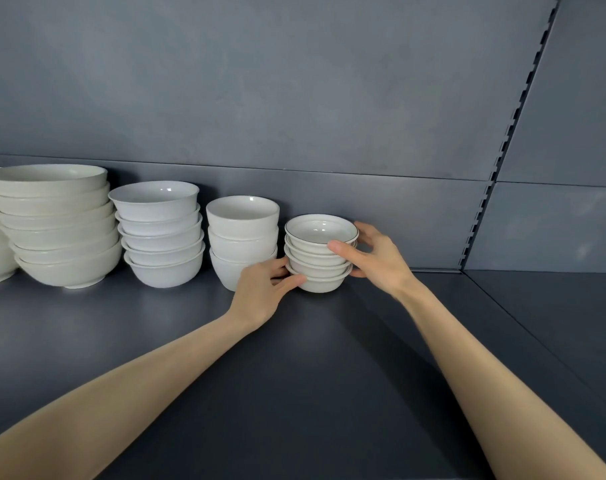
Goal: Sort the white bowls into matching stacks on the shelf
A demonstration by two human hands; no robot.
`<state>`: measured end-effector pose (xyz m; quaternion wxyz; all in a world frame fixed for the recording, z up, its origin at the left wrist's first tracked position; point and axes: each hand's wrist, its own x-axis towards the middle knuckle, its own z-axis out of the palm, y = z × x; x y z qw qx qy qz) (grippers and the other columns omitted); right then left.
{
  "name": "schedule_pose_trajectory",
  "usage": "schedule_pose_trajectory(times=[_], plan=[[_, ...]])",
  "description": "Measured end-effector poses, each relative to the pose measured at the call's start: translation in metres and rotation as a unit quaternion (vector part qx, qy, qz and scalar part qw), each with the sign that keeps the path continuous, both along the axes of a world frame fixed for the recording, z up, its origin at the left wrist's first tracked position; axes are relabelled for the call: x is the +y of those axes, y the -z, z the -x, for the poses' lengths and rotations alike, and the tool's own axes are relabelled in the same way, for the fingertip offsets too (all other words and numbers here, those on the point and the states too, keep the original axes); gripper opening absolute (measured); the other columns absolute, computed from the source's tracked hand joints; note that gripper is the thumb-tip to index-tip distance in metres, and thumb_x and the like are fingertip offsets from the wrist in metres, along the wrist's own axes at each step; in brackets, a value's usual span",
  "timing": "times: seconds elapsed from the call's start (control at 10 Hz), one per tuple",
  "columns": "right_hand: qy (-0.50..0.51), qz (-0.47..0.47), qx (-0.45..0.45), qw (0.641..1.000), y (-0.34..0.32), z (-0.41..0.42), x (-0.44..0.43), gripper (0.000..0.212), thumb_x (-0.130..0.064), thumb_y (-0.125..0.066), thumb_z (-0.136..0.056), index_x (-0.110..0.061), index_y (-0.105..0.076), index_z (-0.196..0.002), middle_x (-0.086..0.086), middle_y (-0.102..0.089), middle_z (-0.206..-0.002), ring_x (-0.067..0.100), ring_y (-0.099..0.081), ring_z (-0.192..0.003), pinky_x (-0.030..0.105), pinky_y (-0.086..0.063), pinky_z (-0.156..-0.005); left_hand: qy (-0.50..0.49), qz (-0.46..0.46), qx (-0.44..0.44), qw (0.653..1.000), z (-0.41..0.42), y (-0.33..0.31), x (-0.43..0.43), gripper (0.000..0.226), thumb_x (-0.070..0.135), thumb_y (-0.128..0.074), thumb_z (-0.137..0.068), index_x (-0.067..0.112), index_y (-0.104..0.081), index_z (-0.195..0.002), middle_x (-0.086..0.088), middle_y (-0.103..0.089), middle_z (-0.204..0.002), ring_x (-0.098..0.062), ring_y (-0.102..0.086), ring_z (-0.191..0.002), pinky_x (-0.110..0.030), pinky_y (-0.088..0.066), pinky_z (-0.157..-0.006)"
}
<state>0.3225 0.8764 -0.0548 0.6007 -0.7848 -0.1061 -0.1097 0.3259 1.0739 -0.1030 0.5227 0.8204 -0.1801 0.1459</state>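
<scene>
Stack of four small white ceramic bowls with thin dark rims (320,258): on the dark grey metal shelf (294,382), rightmost in the row, just beside a stack of three deep white bowls (242,221). Left hand (262,293), right hand (376,259): each grip curled round this stack, on opposite sides.

We saw a shelf (294,393) of dark, plain slate blue-grey, and behind it a back panel (294,98) in a paler, faintly mottled grey-blue. The largest bowls (59,230) were a warm cream. The medium bowls (159,237) were a cooler, glossy white, the deep bowls (242,220) plain white. The small bowls (318,268) were white, with a thin dark line round the top one's rim.
</scene>
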Motion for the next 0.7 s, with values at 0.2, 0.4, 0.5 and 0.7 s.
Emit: schedule_pose_trajectory(times=[0.2, 0.4, 0.5, 0.7], plan=[[0.011, 0.050, -0.001, 0.999, -0.003, 0.005, 0.000, 0.043, -0.041, -0.070, -0.082, -0.037, -0.044, -0.115, -0.030, -0.053, -0.101, -0.005, -0.055, -0.096, 0.027, -0.054, -0.079, -0.015, -0.054, -0.011, 0.998, 0.003, 0.000, 0.000, 0.029, 0.024, -0.065, -0.090, 0.010, -0.066, -0.115, -0.001, -0.072, -0.104, -0.009, -0.064, -0.096, -0.011, -0.046, -0.083], [0.014, 0.113, 0.000, 0.994, -0.018, 0.014, -0.001, 0.061, -0.039, -0.068, -0.085, -0.022, -0.040, -0.137, -0.022, -0.050, -0.100, 0.008, -0.049, -0.102, 0.031, -0.051, -0.085, -0.065, -0.148, 0.027, 0.986, 0.008, -0.013, 0.003, 0.031, 0.037, -0.064, -0.088, 0.015, -0.067, -0.109, -0.005, -0.072, -0.094, -0.019, -0.066, -0.089, -0.037, -0.052, -0.086], [0.028, 0.174, -0.017, 0.984, -0.025, 0.021, -0.001, 0.062, -0.038, -0.067, -0.086, -0.012, -0.042, -0.136, -0.007, -0.053, -0.113, 0.007, -0.045, -0.100, 0.022, -0.039, -0.084, -0.059, -0.214, 0.040, 0.974, 0.015, -0.024, 0.006, 0.031, 0.037, -0.063, -0.088, 0.015, -0.067, -0.111, -0.007, -0.070, -0.096, -0.022, -0.064, -0.092, -0.035, -0.050, -0.086], [0.076, 0.303, -0.020, 0.950, -0.048, 0.035, 0.013, 0.055, -0.041, -0.065, -0.087, -0.007, -0.051, -0.128, 0.006, -0.056, -0.128, 0.024, -0.049, -0.122, 0.030, -0.040, -0.090, -0.089, -0.284, -0.004, 0.955, 0.034, -0.054, 0.027, 0.038, 0.040, -0.061, -0.089, 0.015, -0.062, -0.117, -0.003, -0.066, -0.115, -0.021, -0.060, -0.107, -0.031, -0.046, -0.091]])
